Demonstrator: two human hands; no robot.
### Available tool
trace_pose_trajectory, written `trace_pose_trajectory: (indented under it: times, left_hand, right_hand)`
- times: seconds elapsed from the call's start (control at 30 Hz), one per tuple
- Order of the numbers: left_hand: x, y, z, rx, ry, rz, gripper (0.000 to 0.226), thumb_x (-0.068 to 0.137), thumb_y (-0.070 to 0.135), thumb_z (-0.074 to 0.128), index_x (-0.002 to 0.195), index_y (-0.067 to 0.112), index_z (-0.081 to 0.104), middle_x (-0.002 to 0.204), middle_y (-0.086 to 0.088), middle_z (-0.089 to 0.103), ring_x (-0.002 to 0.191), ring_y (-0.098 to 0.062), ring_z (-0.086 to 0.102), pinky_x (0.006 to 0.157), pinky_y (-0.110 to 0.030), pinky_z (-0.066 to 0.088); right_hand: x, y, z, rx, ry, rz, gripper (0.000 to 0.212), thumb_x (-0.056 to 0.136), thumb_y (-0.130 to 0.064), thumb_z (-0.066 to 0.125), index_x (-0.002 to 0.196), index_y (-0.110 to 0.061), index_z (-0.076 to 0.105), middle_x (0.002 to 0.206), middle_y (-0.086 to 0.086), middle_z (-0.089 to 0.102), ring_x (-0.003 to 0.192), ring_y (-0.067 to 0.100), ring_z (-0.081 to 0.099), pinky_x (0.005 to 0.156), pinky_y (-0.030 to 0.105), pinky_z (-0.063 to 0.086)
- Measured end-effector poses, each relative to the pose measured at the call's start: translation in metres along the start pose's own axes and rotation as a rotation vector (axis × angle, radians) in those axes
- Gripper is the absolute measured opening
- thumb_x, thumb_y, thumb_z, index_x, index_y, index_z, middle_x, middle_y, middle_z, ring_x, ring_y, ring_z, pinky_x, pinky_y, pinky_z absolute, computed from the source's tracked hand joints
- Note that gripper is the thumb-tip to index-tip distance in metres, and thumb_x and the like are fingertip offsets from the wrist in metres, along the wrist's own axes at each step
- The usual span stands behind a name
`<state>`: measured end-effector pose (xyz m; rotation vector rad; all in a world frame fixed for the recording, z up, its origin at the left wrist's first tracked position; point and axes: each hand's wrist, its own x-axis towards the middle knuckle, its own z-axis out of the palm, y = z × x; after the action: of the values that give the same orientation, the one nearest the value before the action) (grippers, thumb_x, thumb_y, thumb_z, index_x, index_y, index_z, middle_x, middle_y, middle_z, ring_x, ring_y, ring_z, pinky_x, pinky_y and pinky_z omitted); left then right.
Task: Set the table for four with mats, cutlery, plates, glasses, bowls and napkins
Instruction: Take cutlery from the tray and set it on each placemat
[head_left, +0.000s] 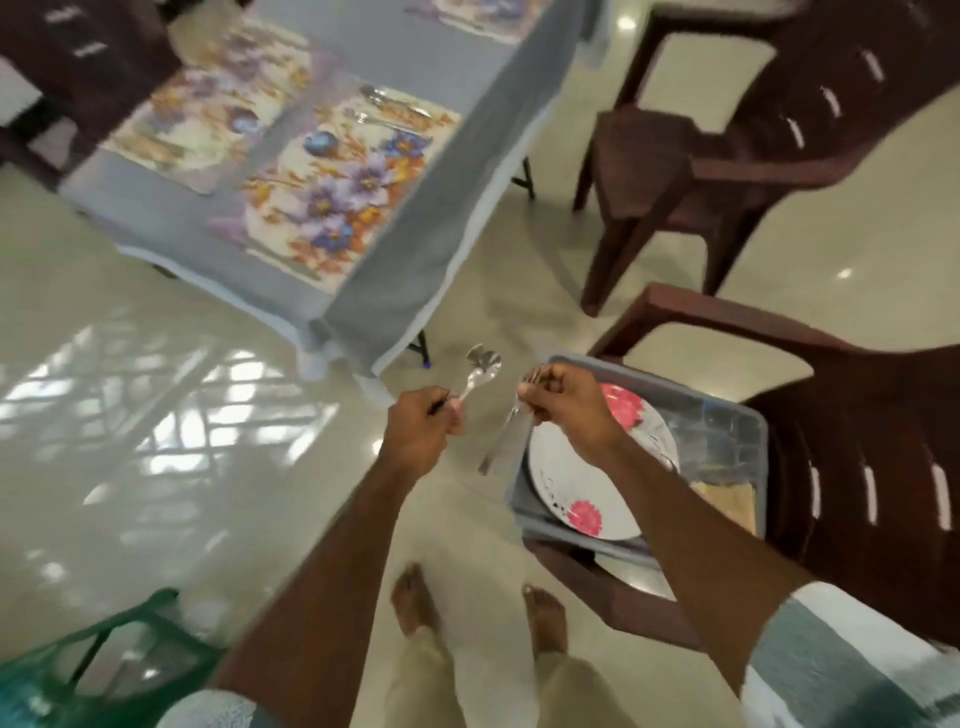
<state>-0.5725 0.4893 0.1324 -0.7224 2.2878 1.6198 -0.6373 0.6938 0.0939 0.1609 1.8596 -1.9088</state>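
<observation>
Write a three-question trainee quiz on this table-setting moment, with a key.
1. True or false: the left hand holds spoons.
2. Where do the plates lie? A) on the table B) in the grey bin on a chair C) on the floor
3. Fill in: cutlery already lies on one ____ on the table.

Key: 1 true; 2 B; 3 mat. The right hand holds a fork, as far as the blur shows.

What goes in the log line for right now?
left hand: holds spoons | right hand: holds fork | plates: in bin | mats: on table
</observation>
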Motion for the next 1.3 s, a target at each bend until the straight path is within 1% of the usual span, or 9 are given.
trace_pose_trajectory:
  times: [0.17,0.23,0.37,0.5,0.67,0.9,1.07,1.23,1.3]
  left_hand:
    - [-0.032,0.000,-0.119,-0.207,0.178,-0.067,0.016,0.097,0.010,0.062,0.089,-0.002,0.069,0.080,-0.016,0.075,0.067,-0.029,0.074,0.056,-0.035,0.055]
    - [-0.044,-0.007,-0.173,-0.269,0.234,-0.075,0.015,0.098,0.012,0.063,0.091,0.000,0.069,0.080,-0.017,0.075,0.069,-0.033,0.075,0.064,-0.044,0.059]
    - [-0.059,-0.028,-0.285,-0.404,0.325,-0.097,0.017,0.100,0.012,0.059,0.096,-0.002,0.069,0.083,-0.019,0.075,0.070,-0.037,0.074,0.066,-0.043,0.058]
    - [-0.062,-0.061,-0.407,-0.479,0.405,-0.087,0.016,0.099,0.012,0.059,0.098,0.001,0.070,0.085,-0.016,0.076,0.070,-0.034,0.074,0.066,-0.039,0.057]
    - [-0.051,-0.095,-0.542,-0.443,0.363,-0.053,0.014,0.095,0.011,0.066,0.096,-0.003,0.070,0.083,-0.020,0.074,0.068,-0.036,0.072,0.062,-0.036,0.054]
    - [0.036,-0.111,-0.688,-0.433,0.362,-0.029,0.012,0.093,0.004,0.067,0.094,-0.008,0.070,0.081,-0.025,0.073,0.068,-0.030,0.072,0.059,-0.027,0.057]
    - [0.140,-0.108,-0.787,-0.381,0.307,-0.019,0.012,0.098,0.009,0.062,0.095,-0.001,0.068,0.076,-0.015,0.073,0.065,-0.024,0.070,0.054,-0.025,0.051]
    - [0.249,-0.098,-0.907,-0.280,0.335,-0.043,0.015,0.099,0.016,0.061,0.097,0.002,0.067,0.078,-0.013,0.075,0.067,-0.025,0.072,0.058,-0.031,0.050]
    - [0.282,-0.089,-0.956,-0.261,0.354,-0.033,0.017,0.099,0.013,0.062,0.097,-0.003,0.067,0.080,-0.017,0.074,0.068,-0.027,0.072,0.058,-0.029,0.051]
  right_hand:
    - [0.007,-0.057,0.153,0.119,-0.251,0.056,0.008,0.088,0.000,0.071,0.092,0.000,0.064,0.071,0.013,0.067,0.062,0.020,0.063,0.057,0.027,0.055]
    - [0.009,-0.072,0.225,0.112,-0.317,0.064,0.012,0.089,-0.001,0.071,0.097,0.003,0.064,0.072,0.015,0.067,0.061,0.021,0.065,0.058,0.029,0.056]
    - [0.015,-0.092,0.365,0.059,-0.421,0.043,0.010,0.087,-0.002,0.073,0.092,0.001,0.065,0.073,0.018,0.068,0.060,0.022,0.066,0.059,0.031,0.057]
    - [0.021,-0.107,0.495,0.038,-0.418,0.027,0.030,0.087,-0.003,0.074,0.105,0.015,0.060,0.077,0.021,0.068,0.064,0.024,0.067,0.062,0.031,0.058]
    - [0.037,-0.122,0.631,-0.007,-0.463,0.038,0.019,0.086,-0.002,0.076,0.094,0.002,0.059,0.080,0.026,0.066,0.061,0.026,0.066,0.063,0.034,0.060]
    - [0.118,-0.156,0.769,-0.224,-0.436,-0.045,0.024,0.085,-0.015,0.080,0.091,-0.005,0.058,0.086,0.018,0.074,0.068,0.022,0.067,0.059,0.034,0.055]
    - [0.223,-0.175,0.857,-0.479,-0.353,-0.318,0.029,0.088,-0.045,0.073,0.095,-0.018,0.069,0.091,0.001,0.074,0.083,0.014,0.069,0.075,0.033,0.055]
    - [0.341,-0.197,0.956,-0.827,-0.397,-0.573,0.066,0.092,-0.069,0.043,0.131,-0.019,0.060,0.126,0.000,0.067,0.114,0.016,0.061,0.098,0.039,0.050]
    - [0.379,-0.215,0.999,-0.912,-0.417,-0.641,0.068,0.096,-0.066,0.037,0.139,-0.017,0.054,0.138,0.004,0.061,0.126,0.021,0.057,0.105,0.043,0.046]
